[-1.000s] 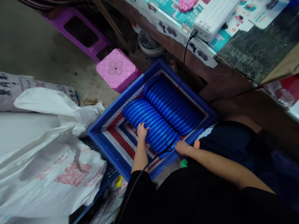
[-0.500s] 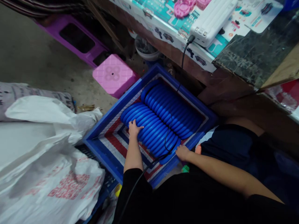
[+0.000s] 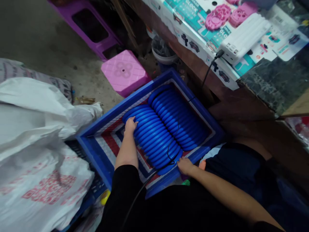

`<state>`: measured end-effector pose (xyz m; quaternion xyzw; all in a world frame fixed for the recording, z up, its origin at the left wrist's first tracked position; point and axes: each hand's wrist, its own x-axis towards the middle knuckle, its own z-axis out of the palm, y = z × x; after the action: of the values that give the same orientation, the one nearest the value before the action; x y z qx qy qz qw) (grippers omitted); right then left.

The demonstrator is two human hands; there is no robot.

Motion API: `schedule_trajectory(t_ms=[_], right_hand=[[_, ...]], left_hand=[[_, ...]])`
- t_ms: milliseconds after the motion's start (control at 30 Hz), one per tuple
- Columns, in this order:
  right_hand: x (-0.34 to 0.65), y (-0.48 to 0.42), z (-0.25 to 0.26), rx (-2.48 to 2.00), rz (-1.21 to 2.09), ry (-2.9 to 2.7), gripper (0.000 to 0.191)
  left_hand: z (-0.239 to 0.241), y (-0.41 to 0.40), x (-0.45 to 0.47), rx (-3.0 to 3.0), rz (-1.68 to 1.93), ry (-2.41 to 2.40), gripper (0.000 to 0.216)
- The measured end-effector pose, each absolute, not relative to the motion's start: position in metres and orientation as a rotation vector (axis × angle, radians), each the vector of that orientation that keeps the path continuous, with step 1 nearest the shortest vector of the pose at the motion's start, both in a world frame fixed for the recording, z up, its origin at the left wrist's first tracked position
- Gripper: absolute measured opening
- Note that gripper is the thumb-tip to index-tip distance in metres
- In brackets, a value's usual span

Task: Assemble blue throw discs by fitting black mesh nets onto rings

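Note:
Two side-by-side rows of glossy blue rings, perhaps stacked pieces or coiled hose, lie in a blue plastic crate (image 3: 91, 158). On the outer left side of the near row (image 3: 154, 135), my left hand (image 3: 130, 125) rests with thumb and fingers apart. The far row (image 3: 177, 117) lies behind it, along the crate's bench side. My right hand (image 3: 185, 166) is curled over the crate's near right rim, its fingertips partly hidden. A thin black cable (image 3: 145, 185) runs across my front and over the near row.
A pink stool (image 3: 124, 71) stands just beyond the crate, near a purple stool (image 3: 94, 29). White sacks (image 3: 48, 180) crowd the left. The bench at upper right holds a white power bank (image 3: 246, 38) with a cable plugged in. A small bucket (image 3: 164, 53) sits underneath.
My left hand has slid a little toward the upper left end of the near row. My right hand stays at the rim. The whole view has shifted slightly.

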<state>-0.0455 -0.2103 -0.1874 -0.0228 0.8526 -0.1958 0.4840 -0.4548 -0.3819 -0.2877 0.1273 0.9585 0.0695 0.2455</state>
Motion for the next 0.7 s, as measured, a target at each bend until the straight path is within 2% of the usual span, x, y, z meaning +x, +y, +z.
schedule_trajectory(t_ms=[400, 500, 700], right_hand=[[-0.053, -0.209, -0.191, 0.014, -0.526, 2.021, 0.028], [-0.053, -0.205, -0.191, 0.04, -0.533, 2.006, 0.028], [-0.06, -0.203, -0.191, 0.101, -0.521, 1.992, 0.033]], left_hand=[[-0.288, -0.378, -0.493, 0.303, 0.065, 2.544, 0.053], [-0.286, -0.372, -0.502, 0.242, 0.056, 2.523, 0.046], [-0.276, -0.363, -0.483, 0.208, 0.115, 2.568, 0.041]])
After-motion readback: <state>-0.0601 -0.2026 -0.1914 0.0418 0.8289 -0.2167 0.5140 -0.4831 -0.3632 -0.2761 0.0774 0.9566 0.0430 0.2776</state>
